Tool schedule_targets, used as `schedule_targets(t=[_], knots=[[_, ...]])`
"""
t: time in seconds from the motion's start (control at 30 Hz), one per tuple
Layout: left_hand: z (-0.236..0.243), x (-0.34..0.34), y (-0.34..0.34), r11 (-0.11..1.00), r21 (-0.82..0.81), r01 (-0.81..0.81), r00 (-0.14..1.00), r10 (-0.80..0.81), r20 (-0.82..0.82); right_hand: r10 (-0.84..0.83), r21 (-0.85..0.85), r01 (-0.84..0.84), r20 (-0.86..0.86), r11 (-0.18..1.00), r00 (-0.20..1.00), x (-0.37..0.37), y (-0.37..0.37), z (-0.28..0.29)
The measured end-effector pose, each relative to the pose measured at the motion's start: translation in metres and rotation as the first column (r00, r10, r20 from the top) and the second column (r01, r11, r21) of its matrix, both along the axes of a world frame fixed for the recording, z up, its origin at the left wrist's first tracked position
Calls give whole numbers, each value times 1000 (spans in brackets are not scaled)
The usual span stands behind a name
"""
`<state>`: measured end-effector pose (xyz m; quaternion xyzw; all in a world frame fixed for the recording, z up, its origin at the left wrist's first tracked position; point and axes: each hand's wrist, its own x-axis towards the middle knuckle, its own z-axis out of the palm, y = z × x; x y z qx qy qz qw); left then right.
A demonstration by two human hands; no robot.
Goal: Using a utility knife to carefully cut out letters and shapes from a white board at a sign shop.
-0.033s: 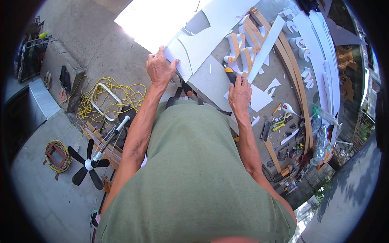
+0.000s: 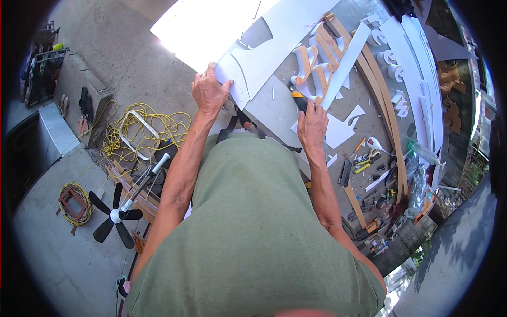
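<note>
My left hand (image 2: 209, 94) is closed on the near edge of a white sheet (image 2: 280, 45), thumb apart from the fingers. A curved cut line runs through the sheet beside this hand, and a cut-out opening lies farther up. My right hand (image 2: 312, 127) grips a utility knife (image 2: 299, 99) with a yellow and black handle, pointing away from me over the table. Whether its blade is out, I cannot tell. Just beyond the knife stand raised white letters with brown faces (image 2: 320, 74). A long white strip (image 2: 346, 66) lies against them.
Long brown strips (image 2: 377, 87) and small white letters (image 2: 389, 57) lie on the right. Pliers (image 2: 363, 168), a glue gun (image 2: 374, 143) and other tools crowd the near right. Yellow cord (image 2: 121, 134) and a black-bladed fan (image 2: 115, 215) are at my left.
The knife has shifted slightly up and left in my right hand, and more of its front end shows. My left hand stays at the sheet's edge.
</note>
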<state>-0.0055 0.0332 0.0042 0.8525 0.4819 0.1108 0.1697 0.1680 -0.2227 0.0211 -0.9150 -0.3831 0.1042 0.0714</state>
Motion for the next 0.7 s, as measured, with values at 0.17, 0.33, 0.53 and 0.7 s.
schedule_targets(t=[0.17, 0.33, 0.53, 0.7], knots=[[1, 13, 12, 1000, -16, -9, 995, 8, -103, 36, 171, -24, -68, 985, 997, 4, -4, -10], [-11, 7, 34, 992, -109, -57, 998, 60, 19, 39, 339, -10, -79, 941, 996, -11, 3, -6], [-6, 28, 111, 957, -291, 4, 988, 41, 146, 141, 444, -50, -175, 895, 974, -22, 39, 4], [6, 80, 178, 951, 28, 307, 943, -299, -147, 292, 397, -172, -264, 902, 919, -27, 109, 5]])
